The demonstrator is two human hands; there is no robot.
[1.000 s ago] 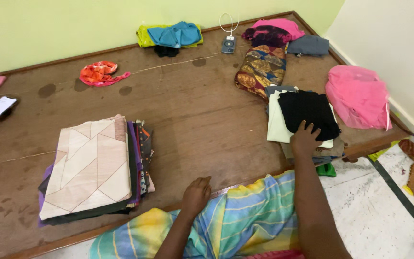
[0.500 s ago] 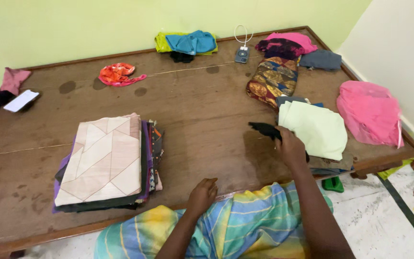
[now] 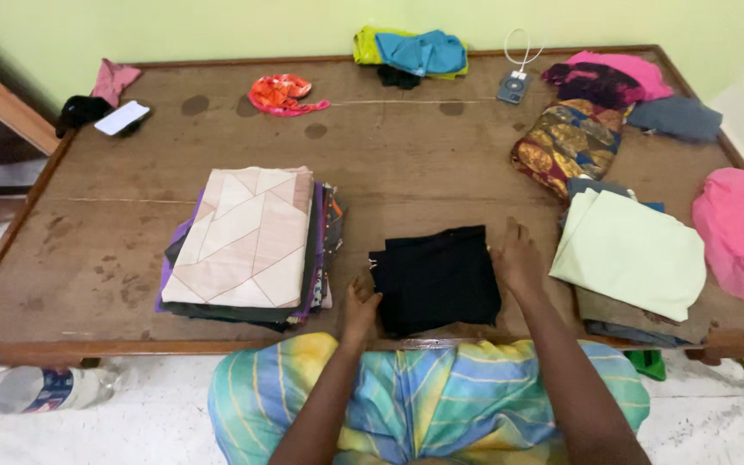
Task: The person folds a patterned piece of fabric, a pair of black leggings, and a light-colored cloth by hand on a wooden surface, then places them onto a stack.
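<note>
Head view: a big brown wooden table [image 3: 406, 164], stained and scuffed, fills the frame against a pale green wall [image 3: 217, 26]. A folded black cloth [image 3: 437, 277] lies at the near edge, centre. Left hand [image 3: 360, 308] touches its left corner, fingers loosely curled; right hand [image 3: 517, 257] lies open, flat on its right edge. A stack of folded cloths [image 3: 247, 245] sits to the left.

White phone [image 3: 121, 117], plastic bottle [image 3: 27, 389], pink cloth [image 3: 742, 232]
</note>
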